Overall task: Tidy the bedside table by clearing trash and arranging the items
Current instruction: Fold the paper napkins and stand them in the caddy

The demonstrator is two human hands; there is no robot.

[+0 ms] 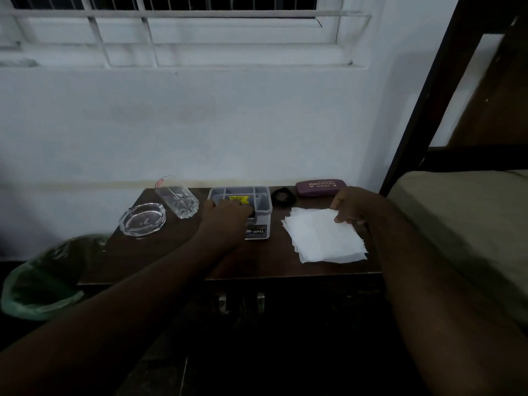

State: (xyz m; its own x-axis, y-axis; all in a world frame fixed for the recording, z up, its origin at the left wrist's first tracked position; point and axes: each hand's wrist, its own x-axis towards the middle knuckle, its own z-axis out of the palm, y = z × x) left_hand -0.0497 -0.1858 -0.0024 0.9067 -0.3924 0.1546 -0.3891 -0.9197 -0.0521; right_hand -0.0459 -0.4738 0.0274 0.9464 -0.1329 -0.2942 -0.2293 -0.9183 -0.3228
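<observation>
A dark wooden bedside table [160, 258] stands against the white wall. At its middle sits a grey plastic organiser box [258, 205] with compartments and an OPEL label. My left hand [223, 218] lies over the box's front left rim, fingers curled on it. To the right lies a stack of white paper tissues [320, 241]. My right hand [351, 207] rests on the stack's far right corner, fingertips pinching the top sheets. A glass ashtray [142, 220] and a drinking glass [177, 200] stand at the left.
A maroon spectacle case [321, 187] and a small black band [283, 197] lie at the table's back right. A bin lined with a green bag [43, 284] stands on the floor to the left. A bed [457, 212] adjoins on the right. Two drawer handles [241, 301] show below.
</observation>
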